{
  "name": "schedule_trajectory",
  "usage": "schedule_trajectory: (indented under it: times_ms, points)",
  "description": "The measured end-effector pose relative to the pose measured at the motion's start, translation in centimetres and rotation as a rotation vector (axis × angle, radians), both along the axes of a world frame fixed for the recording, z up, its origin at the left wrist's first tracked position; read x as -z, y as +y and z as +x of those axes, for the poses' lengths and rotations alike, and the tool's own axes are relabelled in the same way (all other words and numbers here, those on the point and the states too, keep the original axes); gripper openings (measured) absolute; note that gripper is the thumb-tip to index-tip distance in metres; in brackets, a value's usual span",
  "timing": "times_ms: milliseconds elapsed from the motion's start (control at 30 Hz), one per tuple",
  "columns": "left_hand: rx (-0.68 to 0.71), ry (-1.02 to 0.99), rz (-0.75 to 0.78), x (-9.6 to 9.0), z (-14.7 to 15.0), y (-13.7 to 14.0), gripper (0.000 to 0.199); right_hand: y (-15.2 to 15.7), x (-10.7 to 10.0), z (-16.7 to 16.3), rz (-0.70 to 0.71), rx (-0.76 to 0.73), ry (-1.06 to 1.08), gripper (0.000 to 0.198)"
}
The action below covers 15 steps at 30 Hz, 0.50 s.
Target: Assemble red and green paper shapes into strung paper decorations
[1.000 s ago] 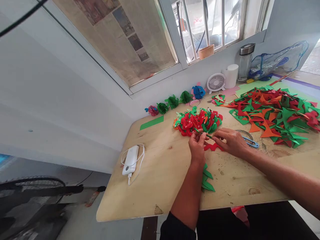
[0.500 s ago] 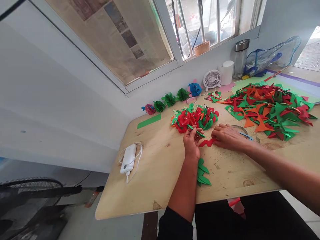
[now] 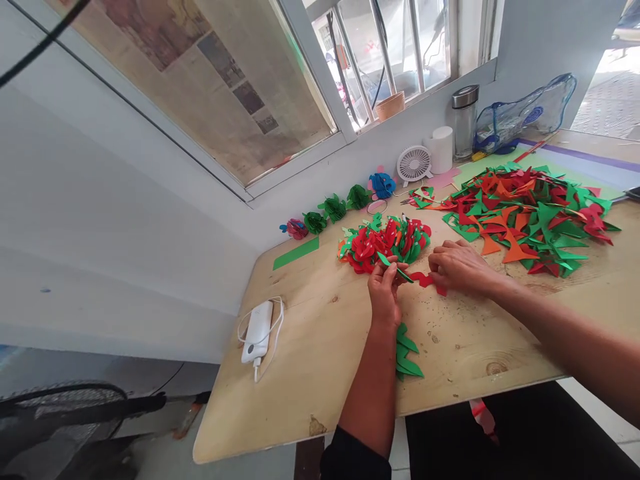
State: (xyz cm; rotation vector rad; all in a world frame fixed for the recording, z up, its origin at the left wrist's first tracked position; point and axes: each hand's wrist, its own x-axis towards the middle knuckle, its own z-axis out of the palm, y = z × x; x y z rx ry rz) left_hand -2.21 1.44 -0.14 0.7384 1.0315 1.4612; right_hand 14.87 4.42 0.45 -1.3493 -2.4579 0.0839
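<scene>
Your hands are apart. Your left hand (image 3: 384, 288) pinches a narrow green paper piece (image 3: 404, 275) over the table (image 3: 310, 360), its long axis slanting: one tip toward the far-left corner side, the other toward the near edge, rightward. Your right hand (image 3: 460, 265) touches a red paper strip (image 3: 423, 279); whether gripping, I cannot tell.

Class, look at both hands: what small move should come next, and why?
Probably the right hand should pinch and lift the red paper strip: that hand is right at the strip, which appears to lie on the table, while the left hand holds a green paper piece.
</scene>
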Motion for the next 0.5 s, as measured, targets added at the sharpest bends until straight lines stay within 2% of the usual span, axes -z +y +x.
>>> schedule_trajectory:
  times_ms: [100,267,500]
  points:
    - [0.039,0.117,0.033,0.0,0.3,-0.2,0.03,-0.1,-0.5,-0.1,0.028,0.035,0.203,0.017]
    - [0.093,0.313,0.107,0.1,0.9,-0.5,0.028,-0.8,-1.5,-1.1,-0.15,-0.007,0.559,0.023]
    - [0.131,0.623,0.264,0.3,1.2,-1.3,0.02,-1.0,-1.2,-1.3,-0.269,-0.055,0.611,0.03]
